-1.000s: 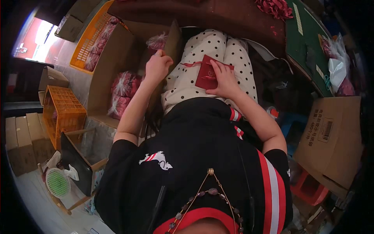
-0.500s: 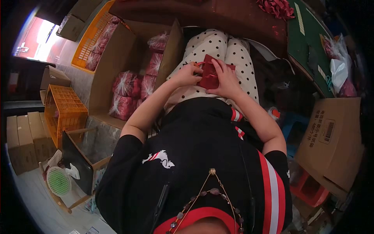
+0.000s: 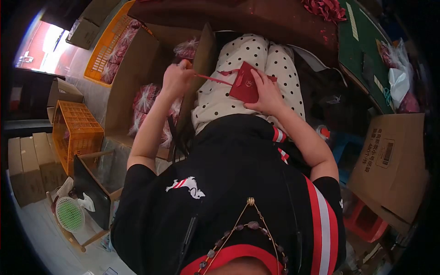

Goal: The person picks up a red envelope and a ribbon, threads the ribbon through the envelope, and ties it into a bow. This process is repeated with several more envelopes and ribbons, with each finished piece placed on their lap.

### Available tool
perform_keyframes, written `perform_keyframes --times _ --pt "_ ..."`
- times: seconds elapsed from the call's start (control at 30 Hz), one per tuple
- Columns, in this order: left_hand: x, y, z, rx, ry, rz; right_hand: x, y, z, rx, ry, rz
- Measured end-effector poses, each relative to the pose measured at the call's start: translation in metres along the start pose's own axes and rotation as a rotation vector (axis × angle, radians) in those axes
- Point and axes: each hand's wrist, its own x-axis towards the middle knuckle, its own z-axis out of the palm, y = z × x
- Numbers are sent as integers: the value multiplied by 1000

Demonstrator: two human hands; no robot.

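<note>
While our left hand (image 3: pixel 176 79) keeps its grip pressed together, pinching the end of a thin red ribbon (image 3: pixel 213 80) and drawing it taut out past the left side of our polka-dot lap (image 3: pixel 238 52), our right hand (image 3: pixel 266 94) closes its grip over the right edge of the red pouch (image 3: pixel 244 87), fingers laid on top; we cannot tell where the thumb sits. The pouch rests tilted on the lap, and the ribbon runs from its left corner. Just left of the lap stands an open cardboard box (image 3: pixel 137 68) with red bundles (image 3: pixel 145 97) inside, and farther left of it an orange crate (image 3: pixel 103 46). Right of the lap lies a green worktop (image 3: pixel 360 50), and nearer to us on that side a flat brown carton (image 3: pixel 389 156).
</note>
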Motion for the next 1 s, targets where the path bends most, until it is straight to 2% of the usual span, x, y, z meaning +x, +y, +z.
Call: perform_keyframes --times 0.07,0.1,0.17,0.2,0.23,0.27,0.3,0.33,0.37,0.4,0.43,0.47,0.5,0.53,0.6,0.63,0.7,0.77,0.8,0.87,0.9,0.93,1.0 --pt "-10 -1 22 34 0 -7 0 4 9 6 4 -30" --pt "-11 -1 26 14 -90 -79 2 6 10 7 6 -55" --pt "-7 17 20 -81 -14 -116 2 5 -2 50 49 -77" --pt "-2 29 17 -181 51 -160 2 6 -10 116 -1 -100" --pt "5 42 7 -236 -73 -85 1 6 -16 184 -56 -121" --pt "12 53 2 -240 -183 5 2 7 -22 190 34 -171" --pt "21 65 3 -243 -288 97 4 7 -30 177 29 -166" --pt "27 76 11 -214 -114 268 9 8 -41 324 2 -162" --pt "39 79 27 -234 24 348 17 11 -55 469 -20 -160" --pt "56 85 32 -251 164 430 23 12 -72 433 -41 -178" --pt "65 91 34 -396 123 331 30 19 -82 470 -110 -156" --pt "75 93 35 -397 134 346 39 26 -92 509 -178 -132" --pt "85 96 33 -493 96 221 46 34 -108 650 -246 -39" --pt "94 99 30 -588 59 93 56 46 -115 700 -151 -5" --pt "100 105 29 -781 124 21 81 74 -137 749 96 36" --pt "101 107 33 -929 131 -39 96 93 -151 526 311 -74" --pt "91 101 43 -1036 28 -103 122 140 -174 167 561 7" --pt "76 93 51 -1092 -84 -181 152 202 -188 -72 722 114" --pt "70 92 51 -1121 -113 -219 165 229 -197 -35 701 212" --pt "58 93 49 -1279 -146 -316 183 265 -210 -232 696 373" --pt "51 88 57 -1253 -121 -315 192 284 -219 -165 610 400" --pt "47 83 65 -1228 -97 -317 200 295 -223 -170 619 398" --pt "45 84 66 -1339 -94 -468 213 316 -226 -141 512 503"
